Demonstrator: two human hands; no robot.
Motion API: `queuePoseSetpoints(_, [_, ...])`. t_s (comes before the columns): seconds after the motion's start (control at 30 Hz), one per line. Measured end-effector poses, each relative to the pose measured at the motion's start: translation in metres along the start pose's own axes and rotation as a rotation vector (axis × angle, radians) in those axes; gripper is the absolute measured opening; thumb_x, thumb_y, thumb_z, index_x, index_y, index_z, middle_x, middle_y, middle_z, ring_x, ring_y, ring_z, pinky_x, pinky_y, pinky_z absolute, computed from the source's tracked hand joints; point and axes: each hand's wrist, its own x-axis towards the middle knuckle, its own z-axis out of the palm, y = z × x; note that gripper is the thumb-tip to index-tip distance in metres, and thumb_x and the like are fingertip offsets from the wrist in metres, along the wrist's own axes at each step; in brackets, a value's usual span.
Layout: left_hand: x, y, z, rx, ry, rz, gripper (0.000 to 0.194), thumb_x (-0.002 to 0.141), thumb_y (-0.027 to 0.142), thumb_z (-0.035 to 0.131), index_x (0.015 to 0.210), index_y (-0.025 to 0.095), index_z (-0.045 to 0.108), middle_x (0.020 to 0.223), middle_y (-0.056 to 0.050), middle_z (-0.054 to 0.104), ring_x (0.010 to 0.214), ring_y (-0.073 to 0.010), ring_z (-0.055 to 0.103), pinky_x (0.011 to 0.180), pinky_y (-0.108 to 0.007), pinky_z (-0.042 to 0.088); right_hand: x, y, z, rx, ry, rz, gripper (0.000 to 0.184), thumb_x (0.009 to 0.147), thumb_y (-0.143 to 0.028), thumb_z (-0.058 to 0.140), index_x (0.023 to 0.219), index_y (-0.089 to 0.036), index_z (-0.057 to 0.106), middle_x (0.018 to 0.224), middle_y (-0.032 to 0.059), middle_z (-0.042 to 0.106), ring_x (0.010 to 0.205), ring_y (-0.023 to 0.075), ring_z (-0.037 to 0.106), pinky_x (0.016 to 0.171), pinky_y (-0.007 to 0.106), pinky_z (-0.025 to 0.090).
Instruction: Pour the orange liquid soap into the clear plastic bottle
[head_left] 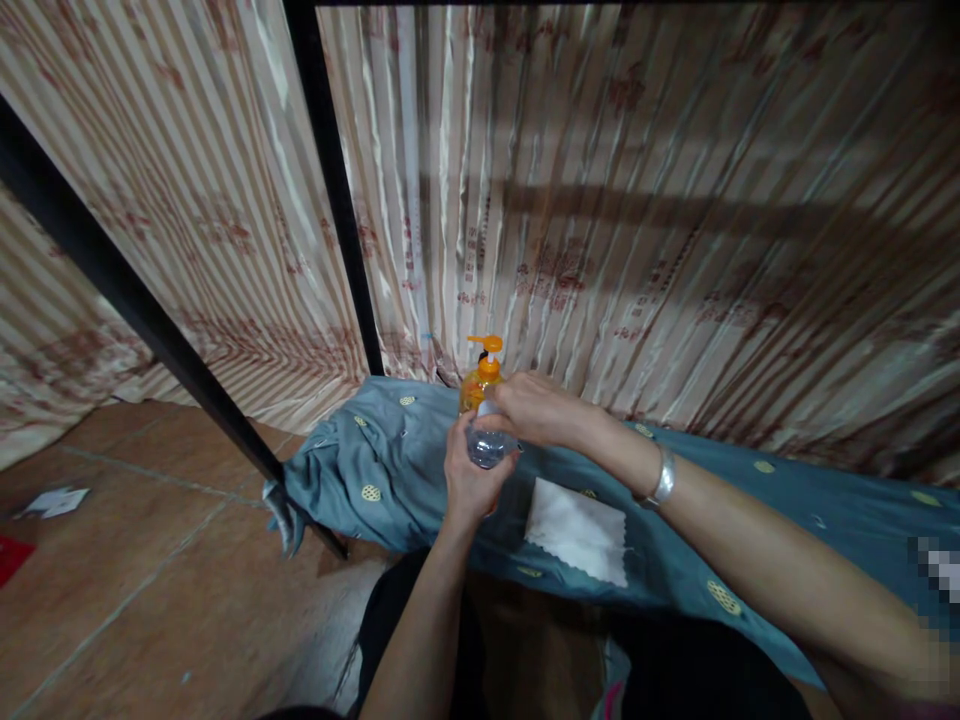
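Note:
My left hand [471, 470] is wrapped around a small clear plastic bottle [487, 446], holding it upright above the blue-grey cloth [390, 455]. My right hand [529, 405] is closed over the top of that bottle, its fingers covering the cap. A silver bracelet [663, 478] sits on my right wrist. Just behind the hands stands an orange pump bottle [482, 375], partly hidden by them. A white square cloth [579, 530] lies flat on the blue-grey cloth, below my right forearm.
The blue-grey patterned cloth covers a low surface running to the right. Striped beige curtains [637, 200] hang close behind. Black metal frame bars [334, 190] cross at the left. Brown tiled floor [150, 580] at left holds scraps of white paper [54, 500].

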Motion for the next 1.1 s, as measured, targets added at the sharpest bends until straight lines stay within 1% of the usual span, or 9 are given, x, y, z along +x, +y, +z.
queuePoseSetpoints(0.13, [-0.0002,-0.0002,0.0005,-0.007,0.009,0.009,0.066,0.059,0.025,0.076,0.119,0.019,0.049,0.113,-0.008,0.059,0.106,-0.0245,0.058,0.094,-0.039,0.047,0.0002,0.0044,-0.0017,0.055,-0.061,-0.073,0.02,0.084,-0.023,0.06,0.097,-0.008,0.065,0.087,0.0167,0.071,0.088,0.0353,0.067,0.065,0.035,0.046])
queuePoseSetpoints(0.2, [-0.0001,-0.0009,0.0009,-0.009,0.011,0.012,0.066,0.059,0.025,0.076,0.119,0.019,0.048,0.113,-0.008,0.059,0.106,-0.0244,0.058,0.094,-0.039,0.047,-0.0003,0.0051,-0.0031,0.086,-0.068,-0.092,0.031,0.082,-0.023,0.063,0.111,-0.013,0.06,0.095,0.0121,0.071,0.091,0.0315,0.067,0.068,0.033,0.047])
queuePoseSetpoints(0.27, [0.0,-0.0016,0.0012,-0.009,0.011,0.012,0.066,0.059,0.025,0.076,0.119,0.019,0.048,0.113,-0.008,0.059,0.106,-0.0245,0.058,0.094,-0.039,0.047,-0.0008,0.0035,-0.0036,0.081,-0.034,-0.057,0.042,0.084,-0.034,0.062,0.117,-0.01,0.057,0.097,0.016,0.07,0.092,0.0343,0.066,0.069,0.036,0.048])
queuePoseSetpoints(0.4, [-0.0002,-0.0013,0.0011,0.001,0.01,0.003,0.066,0.059,0.025,0.076,0.119,0.019,0.048,0.114,-0.008,0.059,0.107,-0.0247,0.057,0.095,-0.04,0.047,-0.0006,0.0003,-0.0011,0.017,-0.001,0.007,0.043,0.087,-0.042,0.057,0.089,-0.001,0.066,0.082,0.0276,0.069,0.085,0.0444,0.066,0.065,0.042,0.047])
queuePoseSetpoints(0.53, [-0.0002,-0.0006,0.0008,-0.001,0.012,0.009,0.065,0.06,0.025,0.076,0.119,0.019,0.048,0.113,-0.008,0.059,0.106,-0.0246,0.058,0.093,-0.04,0.047,-0.0011,0.0027,-0.0001,0.046,-0.032,-0.048,0.022,0.083,-0.024,0.062,0.097,-0.007,0.065,0.089,0.0194,0.071,0.088,0.0374,0.067,0.065,0.037,0.047])
queuePoseSetpoints(0.67, [0.0004,-0.0013,0.0007,0.002,0.001,0.029,0.064,0.061,0.027,0.075,0.118,0.019,0.048,0.112,-0.009,0.059,0.105,-0.0244,0.058,0.093,-0.039,0.048,-0.0026,0.002,-0.002,0.063,-0.006,-0.052,0.05,0.081,-0.036,0.066,0.121,-0.008,0.054,0.101,0.0188,0.069,0.094,0.0359,0.065,0.068,0.037,0.048])
queuePoseSetpoints(0.83, [0.0001,-0.0009,0.0009,0.012,0.015,0.019,0.066,0.06,0.026,0.076,0.119,0.02,0.048,0.113,-0.008,0.059,0.107,-0.0244,0.058,0.095,-0.039,0.047,-0.0018,0.0006,-0.0004,0.016,-0.007,-0.001,0.037,0.088,-0.038,0.056,0.089,-0.002,0.066,0.081,0.0253,0.069,0.086,0.0422,0.066,0.065,0.04,0.046])
queuePoseSetpoints(0.93, [0.0,-0.0006,0.0009,0.007,0.015,0.025,0.065,0.06,0.025,0.076,0.119,0.019,0.048,0.112,-0.009,0.059,0.106,-0.0243,0.058,0.094,-0.039,0.048,-0.0016,0.0032,-0.0005,0.047,-0.036,-0.042,0.023,0.084,-0.025,0.061,0.099,-0.007,0.064,0.09,0.0194,0.071,0.09,0.0365,0.066,0.065,0.036,0.046])
queuePoseSetpoints(1.1, [0.0004,-0.0011,0.0007,0.003,0.009,0.03,0.064,0.061,0.027,0.075,0.119,0.018,0.048,0.113,-0.009,0.059,0.107,-0.0244,0.057,0.095,-0.039,0.047,-0.0017,0.0026,-0.0031,0.068,-0.018,-0.031,0.053,0.082,-0.042,0.063,0.121,-0.007,0.053,0.103,0.019,0.069,0.095,0.0341,0.065,0.07,0.035,0.048])
